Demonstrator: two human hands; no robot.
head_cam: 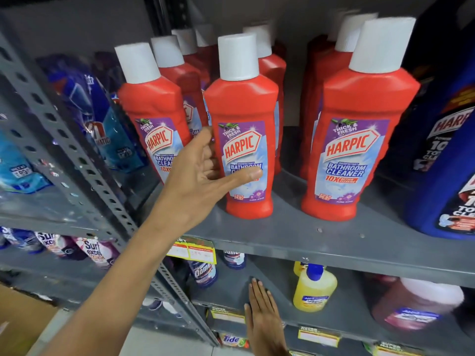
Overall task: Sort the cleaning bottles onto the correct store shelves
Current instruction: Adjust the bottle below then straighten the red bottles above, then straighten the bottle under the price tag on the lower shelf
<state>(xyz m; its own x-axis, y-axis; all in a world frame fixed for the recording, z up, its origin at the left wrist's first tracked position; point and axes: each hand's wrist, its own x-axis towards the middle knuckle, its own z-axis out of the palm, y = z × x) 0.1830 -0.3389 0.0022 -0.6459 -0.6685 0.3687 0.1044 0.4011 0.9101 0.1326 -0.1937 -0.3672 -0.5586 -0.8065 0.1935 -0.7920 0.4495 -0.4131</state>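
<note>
Several red Harpic bathroom cleaner bottles with white caps stand in rows on the grey metal shelf [295, 235]. My left hand [203, 181] wraps the front middle red bottle [243, 104], which stands upright near the shelf's front edge. The thumb lies across its label and the fingers curl around its left side. More red bottles stand to its left [151, 98] and right [359, 111]. My right hand [262, 312] lies flat, palm down, on the lower shelf and holds nothing.
A big dark blue Harpic bottle [447, 150] stands at the right end of the shelf. Blue refill pouches [102, 111] fill the left bay behind a perforated post [77, 150]. On the lower shelf are a yellow bottle [313, 286], a reddish bottle [416, 304] and Domex bottles [203, 273].
</note>
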